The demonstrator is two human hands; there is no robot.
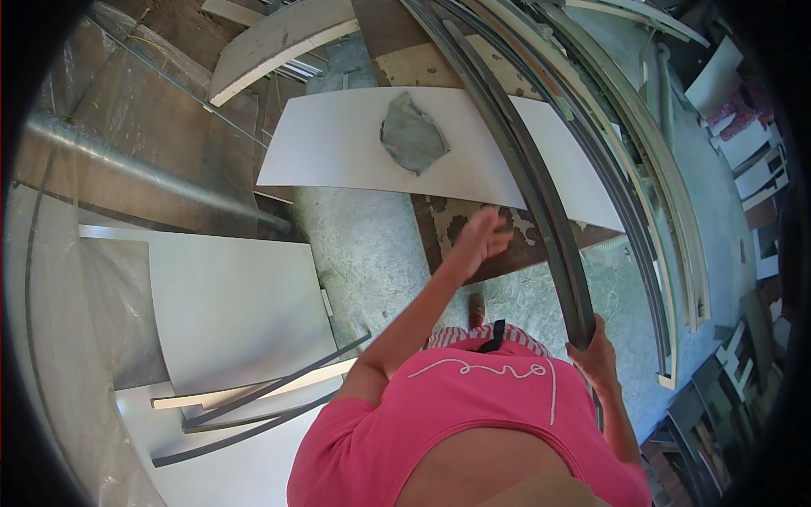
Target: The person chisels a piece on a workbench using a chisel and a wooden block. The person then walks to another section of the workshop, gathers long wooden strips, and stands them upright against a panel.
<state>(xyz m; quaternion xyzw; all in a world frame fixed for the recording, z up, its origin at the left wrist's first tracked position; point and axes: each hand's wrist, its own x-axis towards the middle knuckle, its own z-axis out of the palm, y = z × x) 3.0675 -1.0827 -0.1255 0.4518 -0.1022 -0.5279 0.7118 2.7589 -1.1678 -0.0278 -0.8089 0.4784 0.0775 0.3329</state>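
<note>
My right hand (596, 350) is wrapped round the near end of a long dark strip (541, 182), which runs away from me toward the far edge of the view. My left hand (485, 240) is raised just left of the strip, apart from it, holding nothing, its fingers loosely bent and apart. Beyond that hand, a crumpled grey-green cloth (414, 135) lies on a white panel (329, 144). The dark strip passes over the right part of this panel. Under the panel is a brown board (438, 221) with peeling patches.
More long strips (638, 169) in grey and cream lie to the right. At the left, white panels (236, 304) bear several dark and pale strips (253, 401). A plastic-wrapped stack (152, 127) stands at the far left. Offcuts (743, 346) lie about the concrete floor (351, 270).
</note>
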